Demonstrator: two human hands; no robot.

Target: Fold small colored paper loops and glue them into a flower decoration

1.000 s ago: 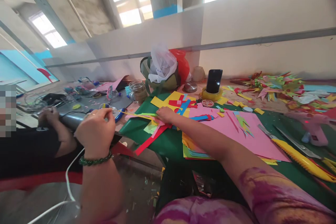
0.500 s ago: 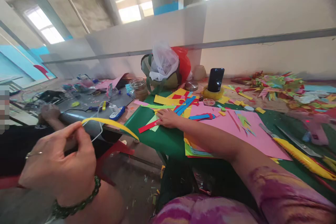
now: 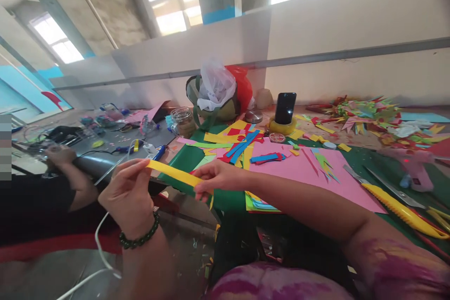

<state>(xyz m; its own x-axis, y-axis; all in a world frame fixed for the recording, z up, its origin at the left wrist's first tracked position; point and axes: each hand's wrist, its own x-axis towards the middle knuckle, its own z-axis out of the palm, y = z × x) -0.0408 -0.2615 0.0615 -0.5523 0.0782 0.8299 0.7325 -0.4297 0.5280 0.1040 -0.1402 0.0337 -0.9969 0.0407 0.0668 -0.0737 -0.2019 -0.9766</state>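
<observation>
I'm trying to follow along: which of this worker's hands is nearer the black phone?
The right hand: it holds the yellow strip, in front and left of the black phone. The left hand, also on the strip, is farther left.

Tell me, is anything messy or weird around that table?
Yes. Little paper scraps lie scattered on the floor below the green tabletop, so they look dropped. A tangled paper heap also sprawls at the back right. The held yellow strip looks fine.
</observation>
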